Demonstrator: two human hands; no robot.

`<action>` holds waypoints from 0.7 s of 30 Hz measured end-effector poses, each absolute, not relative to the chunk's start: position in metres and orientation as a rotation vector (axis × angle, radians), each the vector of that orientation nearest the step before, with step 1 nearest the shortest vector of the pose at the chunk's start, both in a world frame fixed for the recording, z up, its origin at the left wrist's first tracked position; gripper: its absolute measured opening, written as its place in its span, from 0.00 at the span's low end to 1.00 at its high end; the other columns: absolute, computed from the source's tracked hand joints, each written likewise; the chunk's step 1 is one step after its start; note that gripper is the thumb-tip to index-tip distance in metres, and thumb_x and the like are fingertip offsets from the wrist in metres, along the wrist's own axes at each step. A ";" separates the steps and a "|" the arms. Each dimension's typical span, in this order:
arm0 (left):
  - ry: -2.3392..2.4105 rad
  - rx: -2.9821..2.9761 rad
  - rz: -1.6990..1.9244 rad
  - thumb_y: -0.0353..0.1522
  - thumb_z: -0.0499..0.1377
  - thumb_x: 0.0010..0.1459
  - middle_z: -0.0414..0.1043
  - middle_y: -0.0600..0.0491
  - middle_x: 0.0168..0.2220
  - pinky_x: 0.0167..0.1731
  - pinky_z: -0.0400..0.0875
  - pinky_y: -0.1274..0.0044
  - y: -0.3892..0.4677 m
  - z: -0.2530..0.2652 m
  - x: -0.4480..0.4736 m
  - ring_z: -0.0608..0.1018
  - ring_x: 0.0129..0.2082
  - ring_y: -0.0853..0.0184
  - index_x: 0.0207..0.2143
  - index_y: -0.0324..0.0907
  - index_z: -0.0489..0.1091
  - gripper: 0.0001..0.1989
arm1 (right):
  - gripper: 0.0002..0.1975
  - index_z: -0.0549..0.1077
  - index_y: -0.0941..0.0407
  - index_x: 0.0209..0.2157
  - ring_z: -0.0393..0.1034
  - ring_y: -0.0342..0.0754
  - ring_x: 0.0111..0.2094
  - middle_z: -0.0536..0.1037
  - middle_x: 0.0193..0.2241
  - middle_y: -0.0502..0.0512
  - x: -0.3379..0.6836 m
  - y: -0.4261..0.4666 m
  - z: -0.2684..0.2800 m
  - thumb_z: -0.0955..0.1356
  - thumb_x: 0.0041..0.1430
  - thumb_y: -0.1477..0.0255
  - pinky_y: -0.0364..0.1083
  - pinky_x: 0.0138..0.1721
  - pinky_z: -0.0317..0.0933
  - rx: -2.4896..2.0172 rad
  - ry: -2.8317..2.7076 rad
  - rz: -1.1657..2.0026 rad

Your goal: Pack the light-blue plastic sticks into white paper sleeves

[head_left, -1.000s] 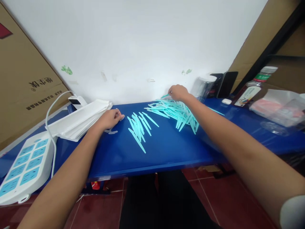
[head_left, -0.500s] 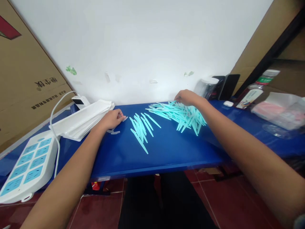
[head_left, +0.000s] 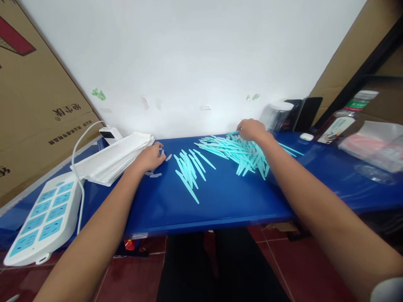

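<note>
While reaching across a blue table (head_left: 226,205) with the right hand (head_left: 251,129), looks down on two groups of slim teal sticks (head_left: 189,188). Right of centre, a big crisscrossed pile (head_left: 242,151), seemingly heaped loosely; just left of it, across a narrow strip of table, a smaller bunch (head_left: 189,165), slanting mostly one way, perhaps set apart to avoid mixing. At the pile's far edge, near the white wall (head_left: 201,63), bends that right hand down with fingers drawn together, apparently pinching one teal stick (head_left: 232,133) near its end, likely for a light, precise hold. Apparently rests the left hand (head_left: 153,157) on the table beside small translucent pieces (head_left: 155,175), with fingers loosely curled; impossible to tell about anything inside. Alongside, a stack of white paper-like sheets (head_left: 110,161), lying flat, probably for neatness; farther left and nearer, a white power strip (head_left: 47,218), perhaps for easy access. At far right, a clear jar (head_left: 277,115), a dark phone-like slab (head_left: 308,114) propped upright, a bottle (head_left: 341,119) and a pink-and-white package (head_left: 371,142), seemingly out of the way.
</note>
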State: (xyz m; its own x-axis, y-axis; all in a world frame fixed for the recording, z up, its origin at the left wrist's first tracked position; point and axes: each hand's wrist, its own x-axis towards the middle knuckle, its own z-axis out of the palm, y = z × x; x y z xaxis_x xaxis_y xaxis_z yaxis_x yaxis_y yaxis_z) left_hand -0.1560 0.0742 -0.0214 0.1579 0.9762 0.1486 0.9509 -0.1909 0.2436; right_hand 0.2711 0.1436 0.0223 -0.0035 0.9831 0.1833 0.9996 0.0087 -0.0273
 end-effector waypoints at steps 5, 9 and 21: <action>1.942 2.345 0.385 0.35 0.60 0.57 0.77 0.50 0.31 0.32 0.65 0.71 0.075 -0.020 -0.156 0.79 0.32 0.58 0.43 0.43 0.73 0.12 | 0.16 0.84 0.58 0.48 0.78 0.66 0.48 0.82 0.49 0.72 0.288 0.134 0.028 0.71 0.58 0.73 0.57 0.46 0.70 -2.260 -2.058 -0.214; 1.849 2.383 0.536 0.36 0.59 0.60 0.79 0.49 0.33 0.34 0.68 0.70 0.072 -0.016 -0.149 0.79 0.32 0.58 0.45 0.42 0.77 0.13 | 0.16 0.84 0.57 0.49 0.76 0.66 0.50 0.82 0.48 0.71 0.285 0.116 0.033 0.68 0.63 0.72 0.58 0.50 0.67 -2.051 -2.008 -0.257; 1.248 1.897 1.136 0.52 0.73 0.51 0.85 0.42 0.42 0.43 0.80 0.68 0.062 -0.017 -0.113 0.85 0.41 0.55 0.48 0.38 0.81 0.31 | 0.11 0.78 0.57 0.44 0.75 0.50 0.33 0.81 0.32 0.55 0.194 0.059 -0.001 0.67 0.68 0.66 0.49 0.42 0.68 -0.928 -2.158 0.523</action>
